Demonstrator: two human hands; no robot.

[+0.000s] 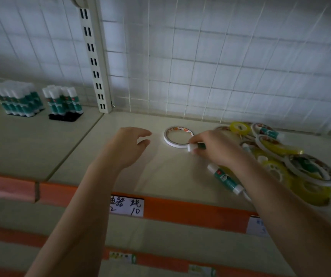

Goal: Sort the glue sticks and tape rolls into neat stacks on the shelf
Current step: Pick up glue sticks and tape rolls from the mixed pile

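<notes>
A thin white tape roll (178, 136) lies flat on the beige shelf (160, 168), set apart from the rest. My right hand (214, 147) grips a white-capped green glue stick (195, 146) right beside that roll. My left hand (128, 145) hovers over the shelf to the roll's left, fingers loosely spread, holding nothing. Another glue stick (225, 178) lies on its side under my right wrist. A mixed pile of yellow and white tape rolls (284, 156) with glue sticks fills the right side.
Two upright groups of glue sticks (17, 99) (63, 101) stand on the neighbouring shelf section at the back left. A slotted upright post (94, 62) and a wire grid back wall (220, 66) bound the shelf. An orange price rail (180, 208) runs along the front edge.
</notes>
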